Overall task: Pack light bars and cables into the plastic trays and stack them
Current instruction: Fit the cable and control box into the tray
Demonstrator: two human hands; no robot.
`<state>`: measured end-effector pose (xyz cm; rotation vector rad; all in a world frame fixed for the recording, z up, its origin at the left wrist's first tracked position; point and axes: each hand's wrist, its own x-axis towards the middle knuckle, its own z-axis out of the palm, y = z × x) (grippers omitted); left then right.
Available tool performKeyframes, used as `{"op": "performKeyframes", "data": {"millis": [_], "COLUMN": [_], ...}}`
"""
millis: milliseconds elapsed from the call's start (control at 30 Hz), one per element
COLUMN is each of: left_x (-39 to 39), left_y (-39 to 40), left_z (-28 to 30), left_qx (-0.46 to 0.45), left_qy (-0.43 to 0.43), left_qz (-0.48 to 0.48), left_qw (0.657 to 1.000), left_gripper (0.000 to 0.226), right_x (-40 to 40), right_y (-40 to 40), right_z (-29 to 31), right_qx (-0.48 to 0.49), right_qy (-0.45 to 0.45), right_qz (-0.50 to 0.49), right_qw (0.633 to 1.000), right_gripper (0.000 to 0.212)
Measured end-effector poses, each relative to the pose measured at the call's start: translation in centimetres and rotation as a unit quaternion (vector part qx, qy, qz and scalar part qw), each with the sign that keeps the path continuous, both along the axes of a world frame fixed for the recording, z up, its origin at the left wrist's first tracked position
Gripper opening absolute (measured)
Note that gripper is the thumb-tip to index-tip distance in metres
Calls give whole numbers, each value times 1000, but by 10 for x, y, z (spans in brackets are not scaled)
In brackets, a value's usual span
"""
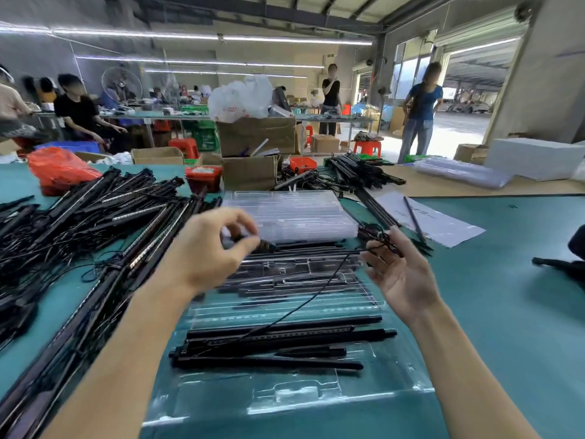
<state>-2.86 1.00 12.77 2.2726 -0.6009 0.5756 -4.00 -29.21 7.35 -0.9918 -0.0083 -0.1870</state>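
Clear plastic, thin and glossy, forms the nearest tray point(285, 397) on the green counter point(506, 312), its moulded pockets hard to trace because they are see-through. It probably flexes and slides easily, so it is best lifted by two opposite edges. Across its far half lie several black light bars point(278, 334); they look rigid, long and light, best gripped near the middle so neither end dips.

Above them, the left hand point(205, 251) pinches a small dark piece, perhaps a plug, between thumb and fingertips; blur hides exactly what it is. The right hand point(402, 274) is palm-up with fingers loosely curled round a tangle of thin black cable point(316, 296), which trails limp down to the bars. The cable looks soft and springy and likely needs coiling before it will stay in a pocket.

Beyond the hands sits a second tray point(300, 280), partly filled, then a stack of clear trays point(291, 213). To the left a heap of loose bars point(88, 210) runs out of frame, too tangled to count. Farther off are cardboard boxes point(256, 134) and blurred workers.
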Motion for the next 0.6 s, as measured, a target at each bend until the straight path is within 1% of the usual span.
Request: {"op": "performKeyframes", "data": {"millis": [67, 167, 233, 333, 400, 467, 600], "left_x": [-5, -18, -26, -41, -50, -57, -64], "left_y": [0, -2, -4, -5, -7, -7, -6], "left_z": [-29, -60, -74, -92, -103, -111, -116], "left_qx": [-7, -22, -14, -31, -15, 4, 9], "left_qy": [66, 96, 102, 141, 163, 169, 162], "left_qz": [0, -32, -60, -112, -128, -122, -85], "left_qw": [998, 995, 993, 983, 978, 978, 983], "left_gripper": [4, 14, 18, 22, 19, 19, 24], "right_x": [3, 5, 6, 5, 3, 2, 2], "right_y": [-3, -6, -8, -8, -7, -5, -5], "right_z": [-9, -23, -31, -41, -48, -53, -56], "right_qx": [-73, -212, -263, -306, -317, -318, -314], "right_qy": [15, 51, 62, 67, 59, 48, 33], "right_qz": [-38, -87, -82, -71, -78, -92, -116], "right_qw": [996, 972, 959, 947, 943, 943, 942], "right_gripper": [18, 23, 24, 23, 22, 21, 19]}}
